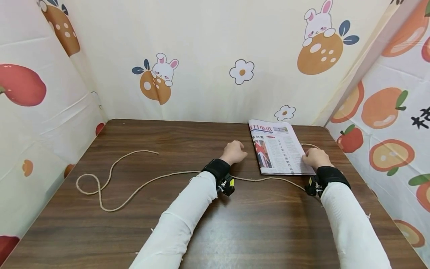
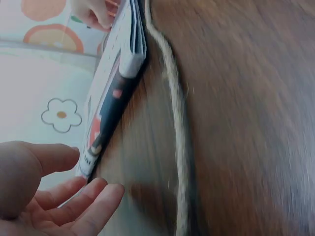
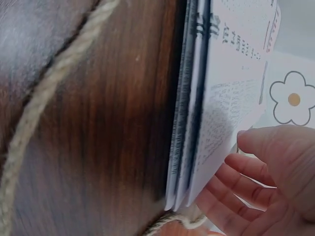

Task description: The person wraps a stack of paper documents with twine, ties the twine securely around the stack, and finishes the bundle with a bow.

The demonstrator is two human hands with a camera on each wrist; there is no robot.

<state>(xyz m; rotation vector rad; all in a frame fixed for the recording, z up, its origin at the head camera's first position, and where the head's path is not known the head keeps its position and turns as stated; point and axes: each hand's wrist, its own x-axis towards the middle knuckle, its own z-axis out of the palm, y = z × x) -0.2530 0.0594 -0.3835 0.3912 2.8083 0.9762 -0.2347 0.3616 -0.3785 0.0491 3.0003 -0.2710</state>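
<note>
A folded newspaper [image 1: 280,149] lies flat on the brown table, toward its far right. My left hand [image 1: 234,152] is held just left of it with fingers loosely bent; in the left wrist view a gap shows between thumb and fingers [image 2: 101,209], with nothing held. My right hand [image 1: 317,158] is at the newspaper's right edge, its fingertips [image 3: 230,160] against or very close to the paper. A beige rope [image 1: 161,177] crosses the table under my left forearm and in front of the newspaper, then passes by my right wrist and bends back behind the right hand.
At the left of the table [image 1: 235,228] the rope forms a loose loop, its free end lying toward the back. Printed curtains [image 1: 205,45] with rabbits, flowers and fruit hang behind and on both sides. Both wrists carry black straps with small devices.
</note>
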